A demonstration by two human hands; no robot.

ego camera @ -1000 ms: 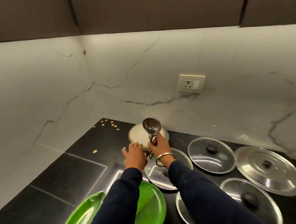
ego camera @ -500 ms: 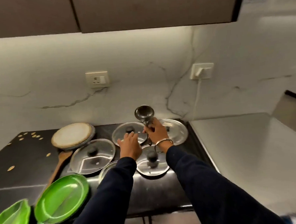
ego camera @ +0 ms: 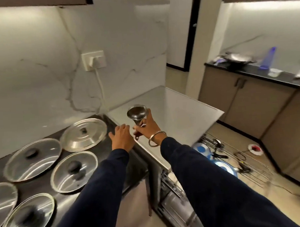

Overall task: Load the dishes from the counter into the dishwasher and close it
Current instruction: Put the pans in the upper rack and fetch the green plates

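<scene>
Below, the dishwasher rack [ego camera: 224,161] holds blue plates [ego camera: 202,149]; right hand [ego camera: 146,126] grips a ladle [ego camera: 137,113], left hand [ego camera: 122,137] relaxed.

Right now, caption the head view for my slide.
Right hand holds a steel ladle above the dishwasher top, lids beside.

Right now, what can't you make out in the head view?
- Ladle handle: hidden inside the right hand that grips it.
- Dishwasher interior: both sleeves cover most of it.
- Lower rack contents: blurred; blue plates show, the utensils are unclear.
- Two glass lids at the lower left: cut by the frame edge.
- Far counter items: too small and blurred to name.
- Left hand: holds nothing; its palm is not visible.
</scene>
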